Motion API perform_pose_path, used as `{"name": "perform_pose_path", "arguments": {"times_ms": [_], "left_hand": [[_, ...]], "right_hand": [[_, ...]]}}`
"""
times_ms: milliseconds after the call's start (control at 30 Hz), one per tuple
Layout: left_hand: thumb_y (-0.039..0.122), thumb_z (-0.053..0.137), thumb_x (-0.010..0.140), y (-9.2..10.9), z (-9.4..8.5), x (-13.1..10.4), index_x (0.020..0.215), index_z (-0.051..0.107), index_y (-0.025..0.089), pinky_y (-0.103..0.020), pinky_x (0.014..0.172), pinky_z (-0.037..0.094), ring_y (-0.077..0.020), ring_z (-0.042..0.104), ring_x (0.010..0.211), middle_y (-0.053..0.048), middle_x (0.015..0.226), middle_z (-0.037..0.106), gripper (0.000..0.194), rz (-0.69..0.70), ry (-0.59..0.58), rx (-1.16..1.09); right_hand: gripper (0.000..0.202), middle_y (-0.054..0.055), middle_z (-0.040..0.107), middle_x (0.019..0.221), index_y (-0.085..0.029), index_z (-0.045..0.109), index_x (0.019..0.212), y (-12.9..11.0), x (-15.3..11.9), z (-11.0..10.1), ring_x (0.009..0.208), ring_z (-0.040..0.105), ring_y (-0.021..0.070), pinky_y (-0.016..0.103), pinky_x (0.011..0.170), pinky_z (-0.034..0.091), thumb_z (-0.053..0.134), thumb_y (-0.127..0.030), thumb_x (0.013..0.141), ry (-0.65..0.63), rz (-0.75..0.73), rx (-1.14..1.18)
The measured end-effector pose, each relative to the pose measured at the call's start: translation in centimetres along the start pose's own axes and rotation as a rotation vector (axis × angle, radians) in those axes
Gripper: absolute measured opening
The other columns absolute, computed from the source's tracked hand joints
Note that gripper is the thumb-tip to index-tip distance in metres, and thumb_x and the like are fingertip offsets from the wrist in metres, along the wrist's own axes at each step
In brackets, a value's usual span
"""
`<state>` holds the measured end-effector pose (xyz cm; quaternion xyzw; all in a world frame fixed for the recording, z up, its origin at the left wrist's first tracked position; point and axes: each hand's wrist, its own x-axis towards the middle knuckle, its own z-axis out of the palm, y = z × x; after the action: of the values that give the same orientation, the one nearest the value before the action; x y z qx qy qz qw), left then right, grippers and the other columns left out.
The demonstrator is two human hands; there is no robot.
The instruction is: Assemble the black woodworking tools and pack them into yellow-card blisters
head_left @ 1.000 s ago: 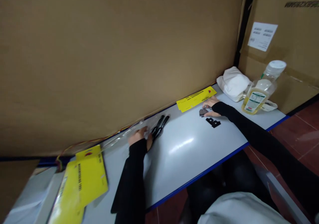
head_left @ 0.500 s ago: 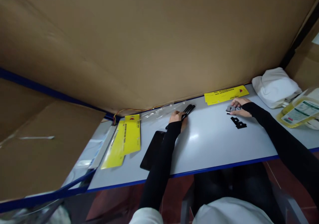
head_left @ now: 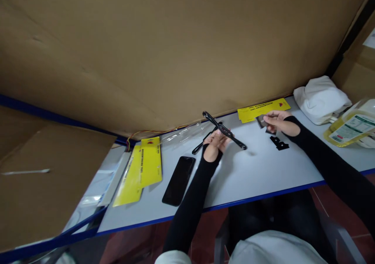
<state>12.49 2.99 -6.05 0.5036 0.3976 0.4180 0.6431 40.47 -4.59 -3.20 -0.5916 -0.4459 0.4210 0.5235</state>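
My left hand [head_left: 216,142] is closed around a black spokeshave [head_left: 225,130], raised over the table with its two handles slanting down to the right. A second black spokeshave [head_left: 200,146] crosses behind it, partly hidden by the hand; whether it is also gripped I cannot tell. My right hand [head_left: 275,120] pinches a flat grey metal blade [head_left: 260,121] between thumb and fingers. Another metal piece [head_left: 270,131] shows just under these fingers. Nearer to me on the table lie small black plates [head_left: 279,143], touching or overlapping.
A black phone [head_left: 178,181] lies left of my forearm. Yellow cards [head_left: 150,162] lie at the left, and more yellow card [head_left: 260,109] at the back. Clear plastic wrap [head_left: 184,134] is by the cardboard wall [head_left: 175,60]. At right are a white cloth bundle [head_left: 320,99] and a yellow-liquid bottle [head_left: 351,129].
My left hand has turned over and lifted one spokeshave, so the two now cross instead of lying together. My right hand has raised a blade slightly to the left.
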Motion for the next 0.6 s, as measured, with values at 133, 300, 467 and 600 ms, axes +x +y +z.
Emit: {"name": "perform_pose_path", "arguments": {"times_ms": [133, 300, 467, 600], "left_hand": [[0.049, 0.067, 0.096, -0.6, 4.5, -1.8, 0.099, 0.072, 0.015, -0.027, 0.065, 0.054, -0.013, 0.057, 0.067, -0.004, 0.076, 0.057, 0.035, -0.2, -0.062, -0.515], [0.04, 0.068, 0.093, -0.8, 5.5, -2.6, 0.109, 0.076, 0.01, -0.024, 0.054, 0.042, -0.0116, 0.047, 0.06, -0.001, 0.071, 0.051, 0.035, -0.219, -0.077, -0.537], [0.056, 0.081, 0.084, -1.6, 6.2, -3.3, 0.125, 0.075, 0.014, -0.029, 0.065, 0.049, -0.017, 0.062, 0.071, -0.006, 0.086, 0.07, 0.059, -0.131, -0.047, -0.387], [0.072, 0.079, 0.081, -1.9, 7.6, -4.8, 0.133, 0.072, 0.02, -0.032, 0.074, 0.054, -0.0223, 0.071, 0.084, -0.009, 0.099, 0.075, 0.074, -0.158, -0.104, -0.398]], "right_hand": [[0.065, 0.002, 0.068, 0.066, -0.023, 0.065, 0.084, -0.6, -2.2, 4.8, 0.052, 0.061, 0.0144, 0.027, 0.04, 0.05, 0.092, -0.076, 0.059, -0.143, 0.093, 0.245], [0.068, -0.001, 0.062, 0.06, -0.019, 0.064, 0.083, -0.2, -3.5, 6.7, 0.047, 0.055, 0.011, 0.023, 0.036, 0.046, 0.095, -0.073, 0.056, -0.14, 0.155, 0.309], [0.067, 0.002, 0.064, 0.072, -0.02, 0.061, 0.08, 0.0, -4.3, 7.3, 0.057, 0.059, 0.0138, 0.022, 0.035, 0.042, 0.092, -0.075, 0.056, 0.004, 0.112, 0.237], [0.061, 0.006, 0.07, 0.086, -0.021, 0.059, 0.081, 1.1, -5.0, 8.4, 0.06, 0.061, 0.0132, 0.025, 0.046, 0.052, 0.079, -0.078, 0.073, 0.144, -0.001, 0.044]]}}
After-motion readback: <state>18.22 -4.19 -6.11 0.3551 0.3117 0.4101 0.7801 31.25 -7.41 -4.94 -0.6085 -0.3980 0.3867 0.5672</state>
